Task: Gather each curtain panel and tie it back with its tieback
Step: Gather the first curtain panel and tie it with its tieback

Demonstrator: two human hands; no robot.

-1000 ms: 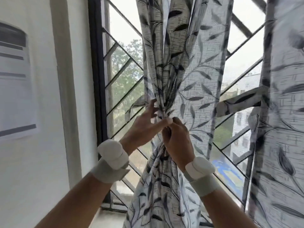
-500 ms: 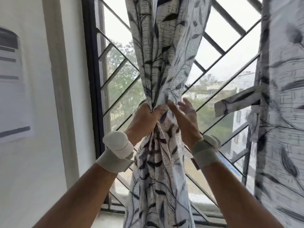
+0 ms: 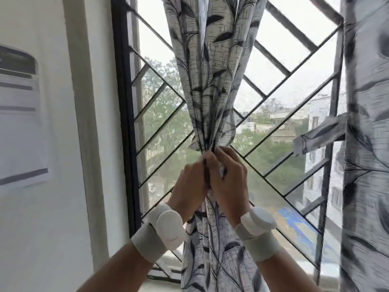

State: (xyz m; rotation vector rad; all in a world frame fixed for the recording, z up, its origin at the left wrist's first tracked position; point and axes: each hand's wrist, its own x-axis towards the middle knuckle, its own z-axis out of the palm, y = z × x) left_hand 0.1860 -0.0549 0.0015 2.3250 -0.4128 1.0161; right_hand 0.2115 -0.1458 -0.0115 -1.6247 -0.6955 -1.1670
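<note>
Tightly bunched leaf-print curtain panel (image 3: 208,81), pinched between both hands.

The gathered curtain panel (image 3: 207,85) hangs in the middle of the window, and the diagonal window grille (image 3: 280,114) stands close behind it, blocking any reach further back. There is open air on both sides of the bunch. To the right, a second curtain panel (image 3: 366,165) and a strip of tieback (image 3: 320,134) jutting leftward narrow the gap.
</note>
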